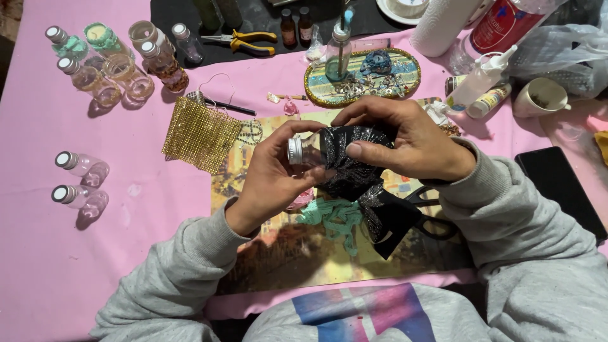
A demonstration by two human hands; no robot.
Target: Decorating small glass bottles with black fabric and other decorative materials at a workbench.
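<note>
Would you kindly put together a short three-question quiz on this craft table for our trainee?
1. True or false: the left hand grips a small bottle near its silver cap.
2. What is the right hand pressing around that bottle? A) gold mesh B) black glittery fabric C) teal lace
3. How many capped bottles lie apart at the far left of the pink cloth?

Key: 1 true; 2 B; 3 two.

A pink-covered table carries small bottles, gold mesh and a phone.
</note>
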